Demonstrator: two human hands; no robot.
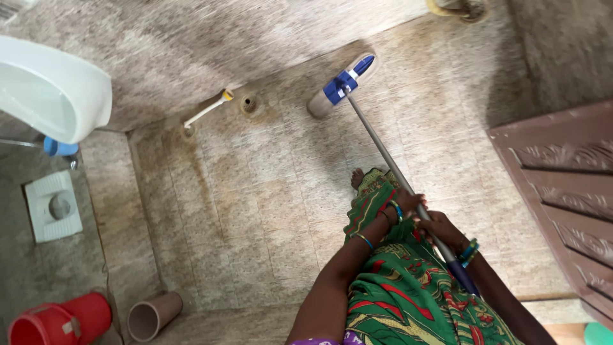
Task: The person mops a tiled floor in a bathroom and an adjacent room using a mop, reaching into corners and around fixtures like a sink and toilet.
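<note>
Head view: both hands clamped on the mop handle (pixel 383 150), left hand (pixel 406 203) higher up the shaft, right hand (pixel 447 233) just behind it. Mop head (pixel 338 86) sits far ahead of my hands on the tiled floor (pixel 268 211), near the wall. Looks like mid-scrub; next stroke needs a steady pull back. Floor drain (pixel 248 103) and white pipe (pixel 207 110) left of the mop head. Red bucket (pixel 60 319) and brown door (pixel 565 185) well clear.

Soft, even daylight fills the room, with no glare. Brightest area: the white basin (pixel 51 89) at 10 o'clock. The wall at 2 o'clock falls into shade, and a dim shadow lies on the floor tiles (pixel 255 191) beside the mop head (pixel 338 86) at 12 o'clock. Wide-angle distortion bends the edges; fine detail is slightly soft.
</note>
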